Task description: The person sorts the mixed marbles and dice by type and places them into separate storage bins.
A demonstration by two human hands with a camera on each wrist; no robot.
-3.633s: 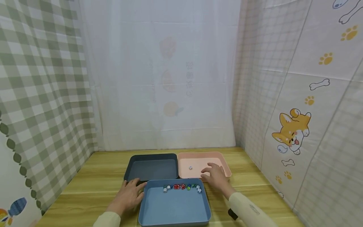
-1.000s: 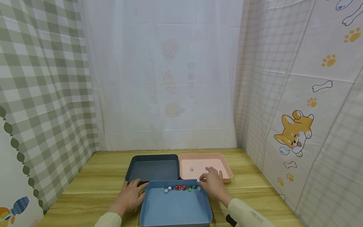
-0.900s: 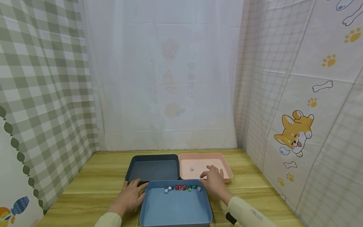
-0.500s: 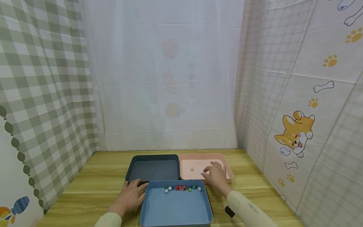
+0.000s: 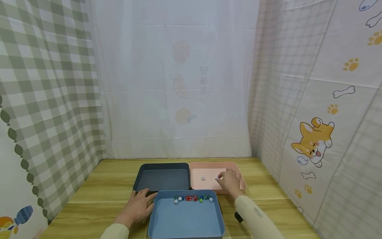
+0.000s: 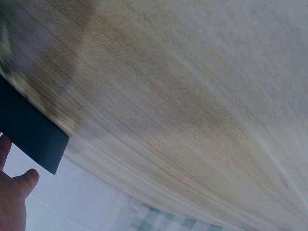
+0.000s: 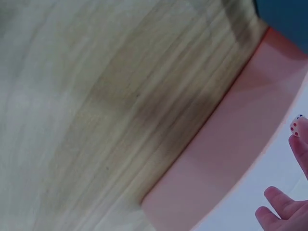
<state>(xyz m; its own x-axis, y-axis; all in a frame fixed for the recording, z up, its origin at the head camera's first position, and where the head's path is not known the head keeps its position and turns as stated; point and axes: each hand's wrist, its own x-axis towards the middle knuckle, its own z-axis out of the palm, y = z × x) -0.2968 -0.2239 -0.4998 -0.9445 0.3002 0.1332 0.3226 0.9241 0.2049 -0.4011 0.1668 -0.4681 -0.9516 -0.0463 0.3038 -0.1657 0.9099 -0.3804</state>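
Note:
My right hand [image 5: 231,182] pinches a white die [image 7: 295,126] between thumb and finger, over the pink tray [image 5: 240,176]. A second white die [image 5: 203,178] lies in that tray, left of the hand. My left hand [image 5: 138,206] spreads its fingers at the upper left corner of the blue tray [image 5: 186,220], near the front edge of the dark tray. Along the far side of the blue tray sit red dice [image 5: 188,198], white dice [image 5: 176,201] and several small green and blue pieces. In the left wrist view, fingers show beside the dark tray's wall [image 6: 41,137].
The dark tray [image 5: 164,179] stands at the back left, side by side with the pink one. All trays rest on a wood-grain table [image 5: 98,196]. A black object [image 5: 238,217] lies by the right sleeve. Curtains [image 5: 179,146] hang behind and at both sides.
My right hand has lifted a white die from the blue tray's far right corner and carried it forward over the pink tray. My left hand stays at the blue tray's corner.

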